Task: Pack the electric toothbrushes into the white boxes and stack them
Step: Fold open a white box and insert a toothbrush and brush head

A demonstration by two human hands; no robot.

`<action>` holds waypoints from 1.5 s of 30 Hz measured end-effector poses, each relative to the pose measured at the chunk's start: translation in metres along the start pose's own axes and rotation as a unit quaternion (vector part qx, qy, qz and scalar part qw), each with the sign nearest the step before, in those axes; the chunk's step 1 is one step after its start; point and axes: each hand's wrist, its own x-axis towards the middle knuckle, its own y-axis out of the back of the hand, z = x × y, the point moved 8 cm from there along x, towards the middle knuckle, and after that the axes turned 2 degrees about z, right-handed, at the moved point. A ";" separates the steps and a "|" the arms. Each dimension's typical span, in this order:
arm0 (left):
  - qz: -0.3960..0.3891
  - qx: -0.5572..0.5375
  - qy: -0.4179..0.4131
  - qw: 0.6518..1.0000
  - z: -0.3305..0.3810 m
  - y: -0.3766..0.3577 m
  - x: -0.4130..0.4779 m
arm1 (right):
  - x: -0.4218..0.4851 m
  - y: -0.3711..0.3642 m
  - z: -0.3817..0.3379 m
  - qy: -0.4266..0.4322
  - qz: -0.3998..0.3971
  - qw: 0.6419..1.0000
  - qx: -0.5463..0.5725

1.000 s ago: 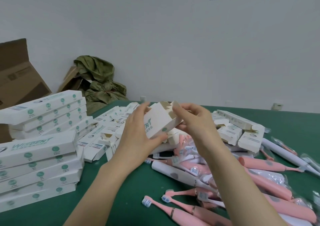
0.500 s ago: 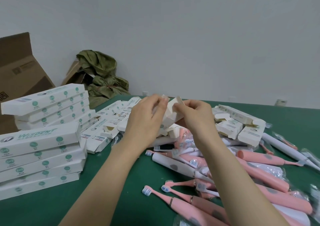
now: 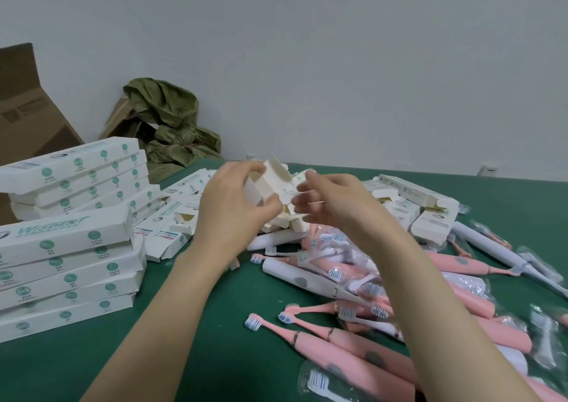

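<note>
With the left hand (image 3: pixel 233 208) gripping the white box (image 3: pixel 270 183), the right hand (image 3: pixel 335 208), its hold blurred, should square the flaps open.

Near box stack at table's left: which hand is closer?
Left. The left hand grips the open box to the right of the stack; the right hand is farther right, beyond that box, over the toothbrushes.

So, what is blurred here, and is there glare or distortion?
Head view: motion smears the right hand and the white box in the left hand; the stacked boxes are sharp enough to read. Head view: soft light, faint shadows, small glints on the plastic wrappers, and the far edge of the green table slopes from the wide lens.
</note>
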 end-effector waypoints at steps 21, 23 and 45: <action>0.027 0.025 0.032 0.999 -0.027 0.002 -0.005 | 0.009 0.018 -0.017 0.097 0.032 0.946 -0.308; -0.013 0.046 0.033 0.998 -0.029 -0.007 -0.003 | 0.008 0.047 -0.026 0.102 0.104 0.980 -0.139; -0.039 0.055 -0.014 0.998 -0.006 -0.028 -0.029 | -0.018 0.036 -0.013 0.254 0.244 0.936 0.014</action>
